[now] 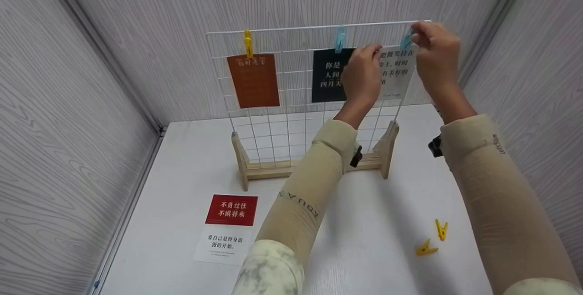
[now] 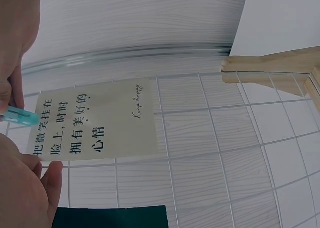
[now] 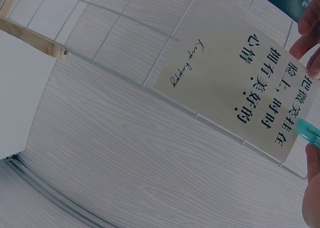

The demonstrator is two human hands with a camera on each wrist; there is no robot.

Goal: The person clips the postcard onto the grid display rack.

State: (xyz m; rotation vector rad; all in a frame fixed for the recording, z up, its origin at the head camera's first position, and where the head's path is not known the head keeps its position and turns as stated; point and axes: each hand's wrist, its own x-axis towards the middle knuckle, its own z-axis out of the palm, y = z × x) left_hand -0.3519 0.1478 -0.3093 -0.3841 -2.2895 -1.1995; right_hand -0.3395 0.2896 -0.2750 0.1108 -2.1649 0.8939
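Note:
My left hand [image 1: 363,74] pinches the upper left corner of a pale card [image 2: 115,120] printed with dark characters and "Keep happy". The card lies against a white wire grid [image 1: 268,126]. At the card's top edge my right hand [image 1: 436,53] grips a light-blue clothespin [image 3: 308,133], whose tip meets the card. To the left, a second blue clothespin [image 1: 340,40] holds a dark green card [image 1: 321,90], partly behind my left hand. A yellow clothespin [image 1: 248,43] holds an orange-brown card [image 1: 253,83] near the grid's left end.
The grid stands in a wooden base [image 1: 268,173] on a white table [image 1: 355,236]. A red card [image 1: 231,211] and a white card [image 1: 221,245] lie at the front left. Two yellow clothespins [image 1: 441,230] lie at the right. Wood-grain panels [image 1: 91,58] surround the table.

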